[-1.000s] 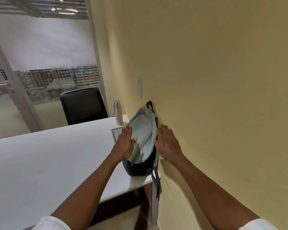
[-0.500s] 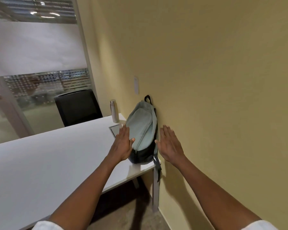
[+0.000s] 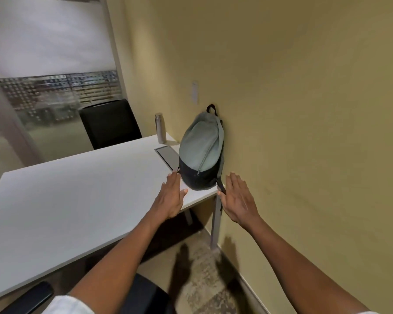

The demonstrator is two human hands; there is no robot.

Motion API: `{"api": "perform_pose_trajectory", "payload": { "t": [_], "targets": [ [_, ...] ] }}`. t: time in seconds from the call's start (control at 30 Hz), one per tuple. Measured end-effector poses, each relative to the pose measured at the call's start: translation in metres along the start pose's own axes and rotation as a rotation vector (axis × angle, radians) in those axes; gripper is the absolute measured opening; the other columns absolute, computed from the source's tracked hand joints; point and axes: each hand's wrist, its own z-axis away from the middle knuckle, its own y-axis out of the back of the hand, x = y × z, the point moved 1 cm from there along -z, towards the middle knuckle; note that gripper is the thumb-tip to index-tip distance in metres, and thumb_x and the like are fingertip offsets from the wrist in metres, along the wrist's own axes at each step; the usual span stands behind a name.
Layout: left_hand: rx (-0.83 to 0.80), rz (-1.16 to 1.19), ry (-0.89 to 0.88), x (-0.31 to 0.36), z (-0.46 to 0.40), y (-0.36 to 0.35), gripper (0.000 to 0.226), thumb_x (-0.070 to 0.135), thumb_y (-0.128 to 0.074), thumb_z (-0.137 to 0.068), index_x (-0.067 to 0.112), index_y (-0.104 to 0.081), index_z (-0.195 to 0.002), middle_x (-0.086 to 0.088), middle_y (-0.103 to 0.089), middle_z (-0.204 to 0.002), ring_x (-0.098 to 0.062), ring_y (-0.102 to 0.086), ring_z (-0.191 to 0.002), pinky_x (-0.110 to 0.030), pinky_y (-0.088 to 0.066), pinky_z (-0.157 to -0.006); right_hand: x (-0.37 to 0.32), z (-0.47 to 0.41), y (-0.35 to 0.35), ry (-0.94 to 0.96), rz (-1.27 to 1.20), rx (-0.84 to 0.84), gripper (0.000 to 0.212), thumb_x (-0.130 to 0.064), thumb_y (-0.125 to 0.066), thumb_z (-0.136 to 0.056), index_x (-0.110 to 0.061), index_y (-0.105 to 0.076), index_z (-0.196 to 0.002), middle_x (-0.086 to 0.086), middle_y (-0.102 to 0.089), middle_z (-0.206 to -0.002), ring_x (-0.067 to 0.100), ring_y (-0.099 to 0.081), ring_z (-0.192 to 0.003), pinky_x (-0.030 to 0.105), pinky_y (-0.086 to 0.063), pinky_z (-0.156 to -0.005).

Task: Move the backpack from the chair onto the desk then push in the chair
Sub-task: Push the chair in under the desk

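Backpack [image 3: 201, 150] stands upright on the white worktop's [image 3: 77, 189] far right corner, leaning on the yellow wall [image 3: 304, 109]. A black chair [image 3: 143, 295] sits near, below the worktop edge. Both hands, left [image 3: 170, 198] and right [image 3: 237, 198], hover spread and empty just short of the backpack. A bottle [image 3: 160, 128] stands behind it.

The sage-green and black cloth backpack [image 3: 200, 152] looks soft and matt. The white laminate desk [image 3: 77, 191] under it is smooth with a dull sheen. At its 11 o'clock, a slim brushed-metal bottle [image 3: 160, 128] gleams faintly. The yellow painted wall [image 3: 304, 109] is matt.
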Motion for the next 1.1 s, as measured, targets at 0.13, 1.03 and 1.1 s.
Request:
{"api": "perform_pose_trajectory", "payload": {
  "t": [0.13,1.03,1.1],
  "targets": [
    [-0.017,-0.005,0.038,-0.009,0.018,0.005,0.063,0.032,-0.031,-0.107,0.01,-0.001,-0.157,-0.009,0.007,-0.166,-0.023,0.006,-0.154,-0.041,-0.001,-0.124,-0.011,0.015,0.005,0.023,0.012,-0.006,0.063,-0.041,-0.033,-0.102,-0.002,-0.029,-0.151,0.021,-0.027,-0.16,0.033,-0.024,-0.149,0.043,-0.016,-0.122],
    [0.093,-0.028,-0.01,-0.012,0.096,0.051,0.064,0.031,-0.033,-0.106,0.013,0.001,-0.158,-0.005,0.01,-0.166,-0.02,0.01,-0.153,-0.033,0.004,-0.118,-0.066,0.077,0.05,-0.026,0.015,0.124,0.069,-0.045,-0.019,-0.099,0.0,-0.026,-0.152,0.021,-0.026,-0.16,0.031,-0.026,-0.148,0.038,-0.01,-0.12],
    [0.09,-0.026,-0.034,-0.02,0.108,0.06,0.064,0.031,-0.033,-0.106,0.013,0.001,-0.158,-0.005,0.01,-0.166,-0.02,0.01,-0.153,-0.031,0.005,-0.117,-0.081,0.088,0.049,-0.044,0.02,0.13,0.07,-0.045,-0.017,-0.099,-0.001,-0.026,-0.153,0.02,-0.026,-0.16,0.031,-0.025,-0.149,0.039,-0.011,-0.12]
  ]
}}
